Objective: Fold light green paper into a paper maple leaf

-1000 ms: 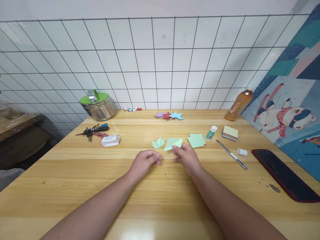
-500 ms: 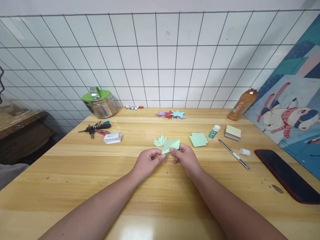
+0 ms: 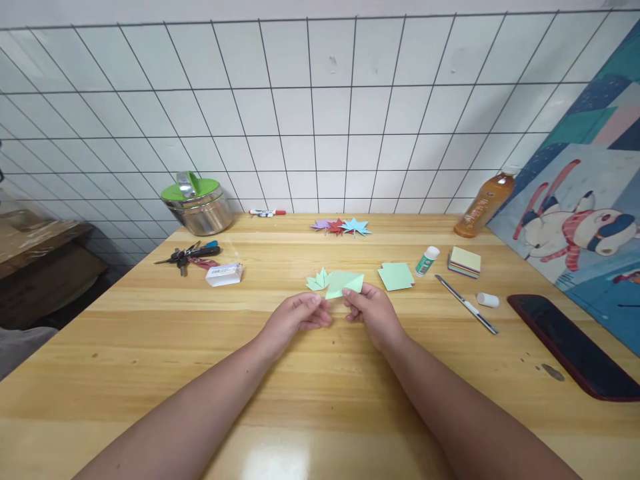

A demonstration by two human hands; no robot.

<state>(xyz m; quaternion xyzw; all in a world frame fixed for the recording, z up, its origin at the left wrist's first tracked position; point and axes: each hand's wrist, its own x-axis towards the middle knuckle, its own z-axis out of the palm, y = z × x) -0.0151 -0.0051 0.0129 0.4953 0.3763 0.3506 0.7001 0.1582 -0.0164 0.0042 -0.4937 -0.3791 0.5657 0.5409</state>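
In the head camera's view, a person's right hand pinches a folded pale-green paper sheet between thumb and fingers above a varnished light-wood table. The left hand, half open with fingers loosely bent, sits just beside the sheet's lower corner, with nothing visibly in its grasp; whether it touches the paper cannot be told. A pointed pale-green folded-paper leaf lies at the sheet's left, square pale-green papers at its right, near a white-and-green glue stick.
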